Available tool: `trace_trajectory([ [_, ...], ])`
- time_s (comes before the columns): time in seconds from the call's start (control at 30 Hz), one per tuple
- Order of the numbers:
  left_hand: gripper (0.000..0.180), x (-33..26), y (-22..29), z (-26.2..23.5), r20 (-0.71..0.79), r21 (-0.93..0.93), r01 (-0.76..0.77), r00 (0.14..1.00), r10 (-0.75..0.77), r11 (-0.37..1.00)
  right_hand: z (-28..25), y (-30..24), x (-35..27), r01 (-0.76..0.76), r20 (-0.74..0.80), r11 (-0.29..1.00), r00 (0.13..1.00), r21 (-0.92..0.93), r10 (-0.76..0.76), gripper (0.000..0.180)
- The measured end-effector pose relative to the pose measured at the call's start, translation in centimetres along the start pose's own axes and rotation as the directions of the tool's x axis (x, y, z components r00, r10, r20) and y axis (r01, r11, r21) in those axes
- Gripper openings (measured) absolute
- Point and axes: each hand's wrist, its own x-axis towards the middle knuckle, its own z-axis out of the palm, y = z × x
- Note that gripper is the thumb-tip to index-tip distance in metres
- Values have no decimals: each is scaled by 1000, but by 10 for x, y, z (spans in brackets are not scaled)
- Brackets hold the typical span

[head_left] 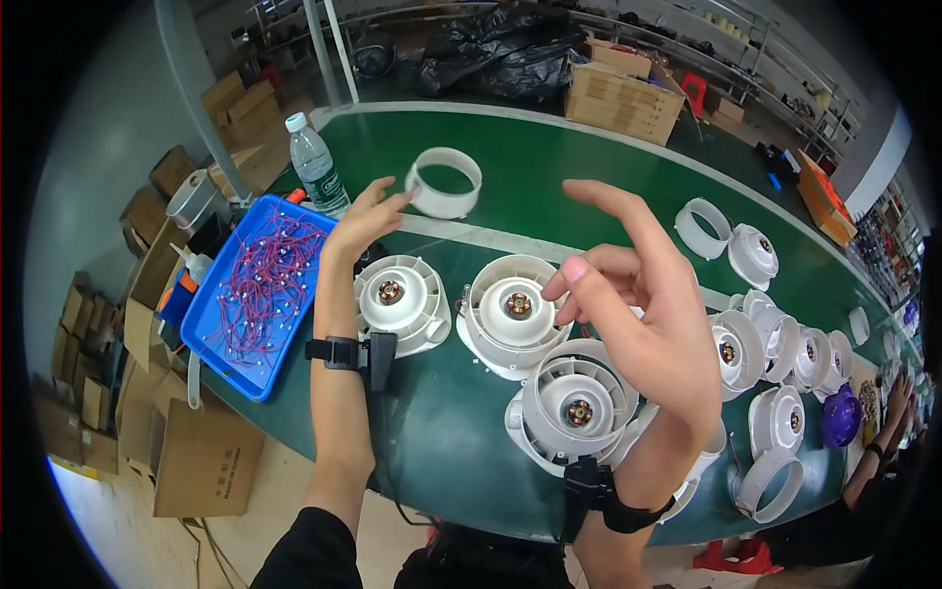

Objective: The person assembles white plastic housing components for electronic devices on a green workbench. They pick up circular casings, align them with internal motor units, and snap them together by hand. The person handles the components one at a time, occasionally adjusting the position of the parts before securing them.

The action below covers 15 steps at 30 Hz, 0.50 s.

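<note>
My left hand [368,221] reaches forward with thumb and fingers apart, its fingertips at the left edge of a white plastic ring [446,204]. Whether they touch the ring I cannot tell. My right hand [643,304] hovers, index finger stretched out and the others loosely bent, with nothing visible in it. Below and left of it is a round white fan housing [491,329] with a copper-wound motor core showing. Another housing [392,312] lies beside my left forearm. Nearer me, a third housing [549,393] sits under my right wrist, partly hidden.
A blue tray [257,385] of red wires with white connectors lies left, by a water bottle [316,167]. Several more housings [775,422] crowd the right side, near a loose ring [703,229] and a purple bowl [842,417]. A co-worker's hands [898,398] show far right.
</note>
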Motion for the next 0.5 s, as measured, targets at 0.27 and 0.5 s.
trace_trajectory([
  [0.27,87,-47,52,-24,433,615,-173,889,-146,769,-8,0,-6,23,-8,998,1000,-52,-23,43],
  [0.5,124,-107,38,-19,580,745,-458,804,-132,484,-28,2,-13,85,155,983,986,-162,-59,40],
])
